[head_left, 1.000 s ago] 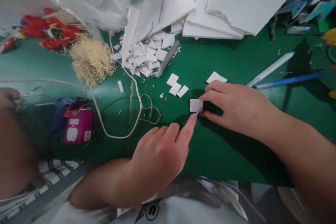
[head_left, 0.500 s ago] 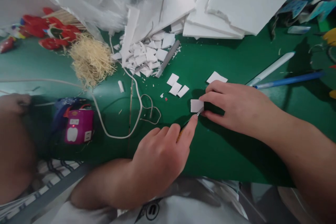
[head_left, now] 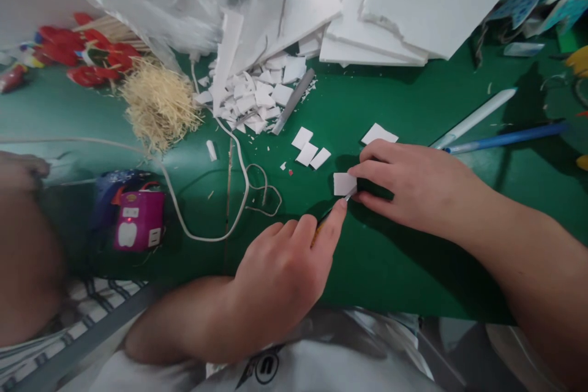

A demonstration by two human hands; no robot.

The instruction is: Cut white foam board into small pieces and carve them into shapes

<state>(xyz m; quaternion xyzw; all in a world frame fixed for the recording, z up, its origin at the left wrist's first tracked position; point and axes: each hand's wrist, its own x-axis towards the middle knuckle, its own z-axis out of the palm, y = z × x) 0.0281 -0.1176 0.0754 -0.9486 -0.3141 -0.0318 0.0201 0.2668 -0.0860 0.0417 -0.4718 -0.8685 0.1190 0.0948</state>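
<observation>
My left hand (head_left: 285, 275) is closed around a knife with a yellow handle (head_left: 316, 233); its forefinger stretches along the blade (head_left: 350, 193). The blade's tip meets the lower right corner of a small white foam piece (head_left: 343, 184) on the green table (head_left: 395, 275). My right hand (head_left: 408, 187) presses that piece's right edge with its fingertips, the thumb just below. Three small white pieces (head_left: 307, 154) lie to the left, and another white piece (head_left: 379, 133) rests just beyond my right hand's fingers.
White foam sheets (head_left: 422, 0) and a heap of foam scraps (head_left: 261, 98) lie at the back. A white cable (head_left: 206, 239) loops beside a magenta box (head_left: 139, 220). Two pens (head_left: 505, 136) are at right. Another person's hand (head_left: 22, 165) is at far left.
The other person's hand at far left has shifted slightly up and left. My two hands and the foam piece stay almost where they were.
</observation>
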